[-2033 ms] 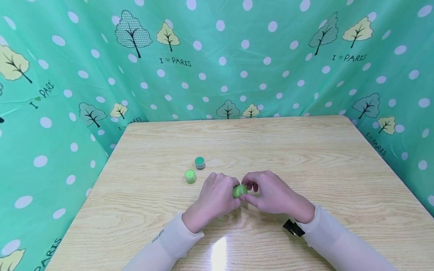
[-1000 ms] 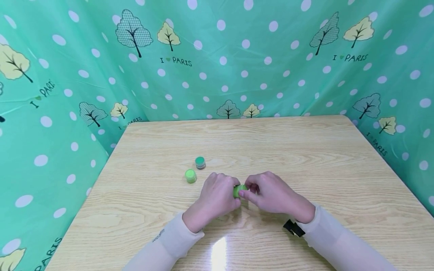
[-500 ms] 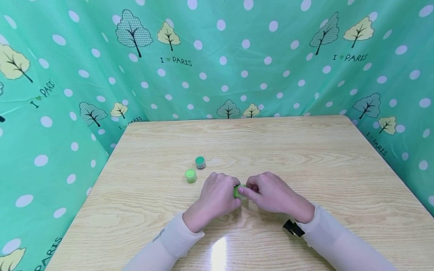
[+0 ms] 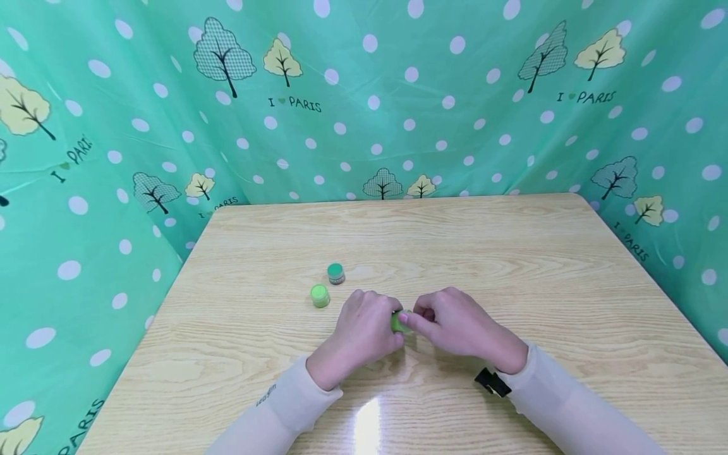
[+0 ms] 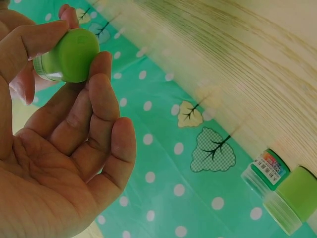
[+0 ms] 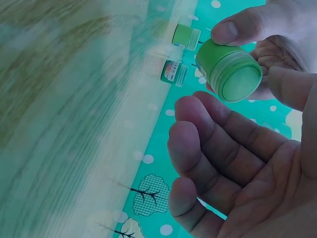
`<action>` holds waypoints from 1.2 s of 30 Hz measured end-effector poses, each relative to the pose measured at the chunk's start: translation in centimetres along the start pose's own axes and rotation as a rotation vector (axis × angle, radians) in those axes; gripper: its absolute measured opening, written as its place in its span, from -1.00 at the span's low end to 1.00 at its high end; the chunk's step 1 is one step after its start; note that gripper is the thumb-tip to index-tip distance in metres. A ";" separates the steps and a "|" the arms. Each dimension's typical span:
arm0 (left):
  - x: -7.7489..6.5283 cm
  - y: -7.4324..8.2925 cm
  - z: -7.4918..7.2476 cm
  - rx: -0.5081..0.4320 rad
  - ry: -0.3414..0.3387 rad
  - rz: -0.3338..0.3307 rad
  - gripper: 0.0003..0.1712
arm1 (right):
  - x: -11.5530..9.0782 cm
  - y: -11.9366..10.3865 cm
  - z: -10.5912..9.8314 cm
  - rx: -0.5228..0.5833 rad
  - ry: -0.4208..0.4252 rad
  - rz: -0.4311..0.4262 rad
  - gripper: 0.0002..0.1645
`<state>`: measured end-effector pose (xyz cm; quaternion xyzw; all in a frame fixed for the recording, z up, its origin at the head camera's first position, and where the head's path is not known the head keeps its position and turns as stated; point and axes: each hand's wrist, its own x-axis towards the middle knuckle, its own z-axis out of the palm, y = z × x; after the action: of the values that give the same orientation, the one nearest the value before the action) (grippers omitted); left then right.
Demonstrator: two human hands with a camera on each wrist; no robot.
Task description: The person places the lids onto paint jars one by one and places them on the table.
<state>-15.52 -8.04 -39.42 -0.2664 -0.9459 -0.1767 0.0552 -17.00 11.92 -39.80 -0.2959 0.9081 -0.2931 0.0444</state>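
Observation:
My left hand (image 4: 366,328) grips a small light green paint jar (image 4: 395,322) just above the table, thumb and fingers around its body. In the left wrist view the rounded green base of this jar shows past the fingers. My right hand (image 4: 457,323) pinches the translucent lid (image 6: 240,83) at the other end, its thumb against the lid's edge; the lid faces the right wrist camera. Past my left hand stand another light green paint jar (image 4: 320,296) and a dark green paint jar (image 4: 335,273) with a printed label (image 5: 271,168).
The pale wood-grain table (image 4: 483,240) reaches back to a green dotted curtain (image 4: 341,126), which also hangs at the left and right. A black clip (image 4: 492,383) sits at the right sleeve's cuff. Glare marks the table's front.
My right thumb and fingers have moved in from the jar's end and now cover more of the lid. The left hand and the two standing jars have stayed in place.

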 end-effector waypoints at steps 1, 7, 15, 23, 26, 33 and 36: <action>0.0 0.0 0.0 0.001 -0.001 -0.002 -0.74 | 0.0 -0.1 -0.1 -0.002 0.009 0.002 -0.60; 0.0 -0.1 0.1 0.011 0.014 0.012 -0.57 | -0.1 -0.2 -0.3 0.011 0.056 -0.062 -0.66; 0.0 -0.1 0.1 -0.003 0.028 0.023 -0.53 | 0.0 -0.1 -0.1 0.032 0.069 -0.161 -0.64; 0.0 0.0 0.0 -0.006 0.009 0.011 -0.54 | 0.0 0.0 0.0 0.021 0.070 -0.156 -0.66; 0.0 0.0 0.0 -0.006 0.003 0.006 -0.55 | 0.0 0.1 0.1 0.021 0.067 -0.160 -0.69; 0.0 0.0 0.0 0.004 -0.004 0.001 -0.59 | 0.0 0.1 0.1 0.018 0.048 -0.141 -0.73; 0.0 -0.1 0.1 -0.001 0.006 0.011 -0.62 | 0.0 0.1 0.1 0.014 0.044 -0.127 -0.73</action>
<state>-15.57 -8.06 -39.52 -0.2711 -0.9442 -0.1777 0.0590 -16.98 11.96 -39.91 -0.3461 0.8862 -0.3080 0.0077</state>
